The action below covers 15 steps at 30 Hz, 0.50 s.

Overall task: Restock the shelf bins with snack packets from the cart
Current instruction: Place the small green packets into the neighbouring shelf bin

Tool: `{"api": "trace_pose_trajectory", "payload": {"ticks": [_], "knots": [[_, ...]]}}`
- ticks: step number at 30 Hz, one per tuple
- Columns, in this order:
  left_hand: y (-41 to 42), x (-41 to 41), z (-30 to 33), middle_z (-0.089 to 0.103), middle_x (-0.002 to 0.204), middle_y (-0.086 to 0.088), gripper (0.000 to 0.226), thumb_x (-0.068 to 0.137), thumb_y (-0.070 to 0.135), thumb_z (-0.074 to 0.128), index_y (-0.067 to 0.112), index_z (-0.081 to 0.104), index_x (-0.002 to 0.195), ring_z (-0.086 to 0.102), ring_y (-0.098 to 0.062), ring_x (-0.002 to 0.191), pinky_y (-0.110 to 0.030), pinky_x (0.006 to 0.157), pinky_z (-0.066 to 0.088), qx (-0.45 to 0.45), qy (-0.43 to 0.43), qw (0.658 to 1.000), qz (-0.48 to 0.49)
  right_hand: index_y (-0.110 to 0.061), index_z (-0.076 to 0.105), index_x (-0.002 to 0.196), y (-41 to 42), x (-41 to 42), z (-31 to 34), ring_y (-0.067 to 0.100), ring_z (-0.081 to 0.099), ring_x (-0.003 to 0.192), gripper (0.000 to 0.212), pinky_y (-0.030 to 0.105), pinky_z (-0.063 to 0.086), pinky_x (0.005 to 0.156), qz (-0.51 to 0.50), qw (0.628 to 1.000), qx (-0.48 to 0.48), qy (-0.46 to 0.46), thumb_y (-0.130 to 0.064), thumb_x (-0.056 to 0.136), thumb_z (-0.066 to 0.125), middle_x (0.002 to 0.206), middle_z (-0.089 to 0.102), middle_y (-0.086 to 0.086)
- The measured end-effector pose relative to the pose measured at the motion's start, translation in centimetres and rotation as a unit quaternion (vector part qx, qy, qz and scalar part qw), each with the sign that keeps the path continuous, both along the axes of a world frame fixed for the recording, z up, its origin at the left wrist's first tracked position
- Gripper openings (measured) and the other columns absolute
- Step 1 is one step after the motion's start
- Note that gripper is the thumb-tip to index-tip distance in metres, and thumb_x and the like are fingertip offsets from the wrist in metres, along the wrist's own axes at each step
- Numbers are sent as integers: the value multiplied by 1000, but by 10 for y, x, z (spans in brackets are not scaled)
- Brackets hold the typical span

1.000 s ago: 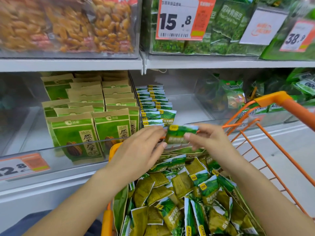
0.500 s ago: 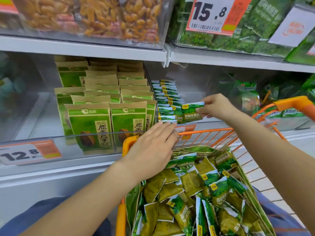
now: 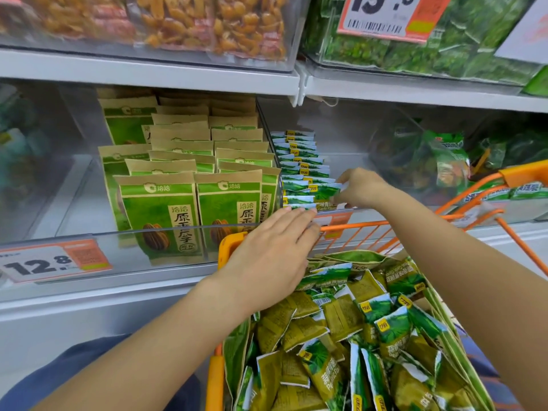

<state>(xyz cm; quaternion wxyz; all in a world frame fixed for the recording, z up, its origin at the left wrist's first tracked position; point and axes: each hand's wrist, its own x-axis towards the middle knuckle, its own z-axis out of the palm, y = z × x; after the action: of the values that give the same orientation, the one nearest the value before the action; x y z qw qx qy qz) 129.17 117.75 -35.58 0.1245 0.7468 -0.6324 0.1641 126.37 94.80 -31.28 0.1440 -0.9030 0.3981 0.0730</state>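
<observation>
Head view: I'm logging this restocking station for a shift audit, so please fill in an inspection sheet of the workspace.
Surface: clear shelf bin, a row of small green packets standing along its left side.
Job's things: orange cart heaped with loose green snack packets; one packet being set at the row's front.
Clutter: nothing seen.
Grippers: right hand pinches that packet; left hand flat, fingers straight, above the cart's near corner.
Cables: nothing seen.
Surroundings: sunflower seed bags in the neighbouring bin; price tag 12.8; upper shelf holds orange snacks.

"12.8" on shelf price tag (image 3: 55, 264), "洽洽" on seed bags (image 3: 161, 216)
</observation>
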Motion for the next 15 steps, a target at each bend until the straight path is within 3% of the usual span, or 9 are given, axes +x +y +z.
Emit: {"api": "trace_pose_trajectory", "payload": {"ticks": [2, 4, 7, 10, 13, 15], "knots": [[0, 0, 0, 56, 135, -14, 54, 78, 26, 73, 5, 60, 125, 55, -28, 124, -42, 111, 29, 0, 7, 1000, -2, -15, 53, 130, 4, -18, 11, 28, 58, 110, 48, 31, 44, 84, 29, 996, -78, -27, -33, 88, 66, 122, 64, 9], [0, 1, 0, 56, 135, -15, 53, 78, 26, 72, 5, 59, 126, 55, -29, 124, -43, 111, 29, 2, 10, 1000, -4, -16, 58, 124, 17, -44, 25, 26, 58, 109, 37, 34, 45, 89, 60, 983, -115, -126, -32, 91, 62, 116, 65, 5], [0, 1, 1, 51, 141, -13, 53, 84, 30, 58, 7, 55, 132, 50, -27, 130, -39, 116, 25, 10, 22, 1000, -9, -24, 67, 91, 48, -90, 45, 8, 64, 80, 5, 23, 48, 73, 83, 970, -28, -226, -29, 88, 65, 82, 68, -11], [1, -4, 5, 44, 148, -6, 57, 90, 34, 46, 12, 43, 143, 41, -22, 137, -33, 118, 15, 9, 45, 999, -25, -30, 69, 79, 55, -117, 29, -4, 61, 64, 7, 16, 42, 58, 136, 985, 78, -64, -24, 82, 72, 75, 69, -11], [5, -10, 6, 41, 150, -2, 58, 94, 36, 41, 14, 37, 147, 38, -18, 138, -32, 118, 19, 7, 70, 997, -45, -27, 72, 102, 44, -125, -3, 3, 59, 85, 20, 19, 40, 64, 173, 970, 99, 142, -20, 82, 72, 96, 68, -9], [7, -13, 7, 45, 148, -2, 58, 94, 37, 40, 15, 36, 147, 42, -19, 135, -32, 116, 27, 11, 74, 996, -57, -20, 71, 109, 41, -126, -13, 9, 56, 92, 26, 20, 40, 68, 185, 957, 116, 191, -20, 83, 73, 111, 67, -5]]}}
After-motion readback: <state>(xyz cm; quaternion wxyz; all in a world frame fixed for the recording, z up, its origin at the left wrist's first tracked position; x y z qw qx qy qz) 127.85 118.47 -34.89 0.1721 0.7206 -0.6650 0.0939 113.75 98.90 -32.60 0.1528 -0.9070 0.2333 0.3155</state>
